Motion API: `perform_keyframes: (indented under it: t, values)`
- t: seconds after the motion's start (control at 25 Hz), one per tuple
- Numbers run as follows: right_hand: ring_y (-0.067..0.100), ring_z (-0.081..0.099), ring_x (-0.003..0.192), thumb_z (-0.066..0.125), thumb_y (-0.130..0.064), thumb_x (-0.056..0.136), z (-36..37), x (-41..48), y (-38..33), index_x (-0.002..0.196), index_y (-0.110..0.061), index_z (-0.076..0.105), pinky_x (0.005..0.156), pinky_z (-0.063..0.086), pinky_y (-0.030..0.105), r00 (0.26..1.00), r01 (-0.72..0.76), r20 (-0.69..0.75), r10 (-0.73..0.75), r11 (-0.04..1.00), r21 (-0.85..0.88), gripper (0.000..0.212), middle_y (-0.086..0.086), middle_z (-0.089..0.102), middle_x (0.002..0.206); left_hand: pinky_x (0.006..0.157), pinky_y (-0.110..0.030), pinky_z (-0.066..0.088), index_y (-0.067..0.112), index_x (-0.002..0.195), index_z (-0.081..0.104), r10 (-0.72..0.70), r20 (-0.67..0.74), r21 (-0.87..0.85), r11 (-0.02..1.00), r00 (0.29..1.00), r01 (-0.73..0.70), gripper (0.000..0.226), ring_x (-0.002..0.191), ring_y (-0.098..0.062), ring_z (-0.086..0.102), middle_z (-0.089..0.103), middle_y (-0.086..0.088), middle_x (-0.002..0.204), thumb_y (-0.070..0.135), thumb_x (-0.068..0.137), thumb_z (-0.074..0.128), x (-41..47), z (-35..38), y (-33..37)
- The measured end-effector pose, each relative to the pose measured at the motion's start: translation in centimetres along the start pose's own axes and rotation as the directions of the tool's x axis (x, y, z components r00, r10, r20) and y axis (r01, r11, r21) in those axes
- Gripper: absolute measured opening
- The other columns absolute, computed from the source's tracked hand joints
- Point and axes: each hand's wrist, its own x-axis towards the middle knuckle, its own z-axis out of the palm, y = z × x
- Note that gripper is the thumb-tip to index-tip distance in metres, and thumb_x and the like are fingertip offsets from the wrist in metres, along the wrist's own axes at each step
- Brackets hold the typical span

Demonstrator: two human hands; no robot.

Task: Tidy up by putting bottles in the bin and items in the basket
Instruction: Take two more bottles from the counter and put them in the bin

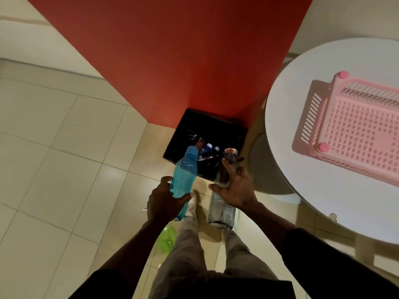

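The left grip [166, 201] grasps a blue bottle [185, 169]; the right grip [237, 193] grasps a clear bottle [220, 212]. Both are tilted over the near edge of the black bin [226, 130] on the floor, which holds dark bottles [208, 152]. The pink basket [354, 130] sits on the white desk [302, 180].

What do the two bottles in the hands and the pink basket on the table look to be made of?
Blue bottle, in the left hand: translucent ribbed plastic, opaque blue cap. Grey bottle, in the right hand: clear smoky material, glass or hard plastic, I cannot tell; coppery, perhaps metal, cap. Basket: matte pink moulded plastic, with slotted walls.
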Motion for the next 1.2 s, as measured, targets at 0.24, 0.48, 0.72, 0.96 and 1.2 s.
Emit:
perform_keyframes:
  t: [0.24,0.48,0.72,0.96,1.2]
  values:
    - [0.045,0.051,0.129,0.074,-0.066,0.078,0.8,4.7,-0.8,0.156,-0.047,0.012,0.107,0.051,0.054,0.981,-0.149,-0.109,0.158,0.985,0.081,0.102,0.017,0.030,0.154,0.065,-0.027,0.050,0.022,0.128,0.055,-0.003,0.176,-0.034,0.999,0.984,0.009,0.091,0.085,-0.021,0.071,0.077,-0.001,0.110,0.078,0.062,0.082,9.9,2.1,-0.2]
    - [0.045,0.051,0.128,0.075,-0.062,0.080,2.3,12.5,-2.2,0.160,-0.041,0.014,0.105,0.052,0.054,0.969,-0.190,-0.145,0.199,0.979,0.078,0.103,0.019,0.030,0.150,0.057,-0.020,0.042,0.018,0.134,0.052,0.109,0.251,-0.054,0.994,0.962,-0.098,0.086,0.078,-0.012,0.061,0.077,-0.004,0.112,0.068,0.073,0.086,19.7,4.9,-0.9]
    - [0.046,0.057,0.116,0.071,-0.067,0.075,3.8,18.7,-2.0,0.159,-0.041,0.012,0.097,0.055,0.053,0.958,-0.175,-0.214,0.191,0.980,0.090,0.106,0.020,0.034,0.144,0.066,-0.027,0.048,0.016,0.136,0.052,0.129,0.229,-0.108,0.988,0.965,-0.107,0.090,0.086,-0.020,0.069,0.077,-0.005,0.113,0.067,0.070,0.088,24.2,8.1,-1.1]
    - [0.047,0.048,0.131,0.071,-0.058,0.088,6.8,21.2,1.3,0.162,-0.013,0.012,0.101,0.051,0.053,0.924,-0.291,-0.264,0.277,0.957,-0.014,0.104,0.028,0.034,0.151,0.111,-0.057,0.050,0.005,0.159,0.020,0.086,0.248,-0.192,0.981,0.965,-0.039,0.151,0.144,-0.038,0.046,0.042,-0.020,0.158,0.094,0.052,0.078,25.9,10.6,-1.8]
    - [0.039,0.049,0.127,0.069,-0.052,0.089,9.4,17.9,1.6,0.150,-0.013,0.030,0.094,0.051,0.046,0.954,-0.239,-0.215,0.209,0.963,-0.125,0.082,0.021,0.044,0.143,0.132,-0.054,0.020,0.005,0.166,0.004,0.265,0.425,0.089,0.939,0.866,-0.331,0.149,0.164,-0.036,0.004,0.004,-0.020,0.176,0.095,0.064,0.065,21.3,9.7,-4.5]
